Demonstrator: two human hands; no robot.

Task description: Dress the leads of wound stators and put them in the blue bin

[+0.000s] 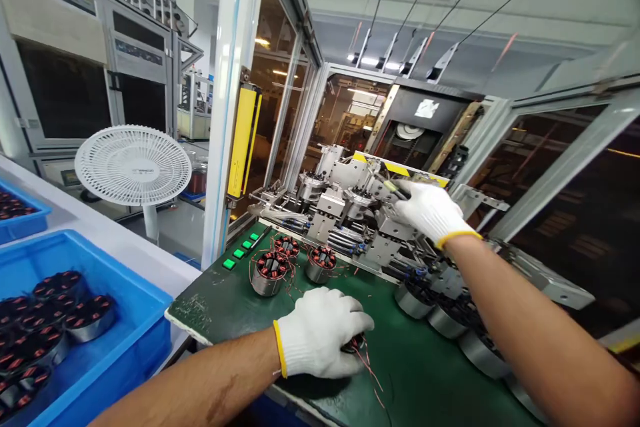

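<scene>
My left hand (320,332), in a white knit glove, is closed over a wound stator (356,345) with thin red wire leads on the green bench top (240,293). My right hand (430,210), also gloved, reaches into the metal fixture machine (340,203) and pinches a thin yellow-green tool (393,188) near a fixture nest. Three more wound stators (270,272) with red windings stand upright on the bench between my left hand and the machine.
Blue bins (135,293) at the left hold several stators. A row of grey metal rings (445,320) lies under my right forearm. Green buttons (241,252) sit on the bench's left edge. A white fan (133,165) and a yellow light curtain (243,140) stand behind.
</scene>
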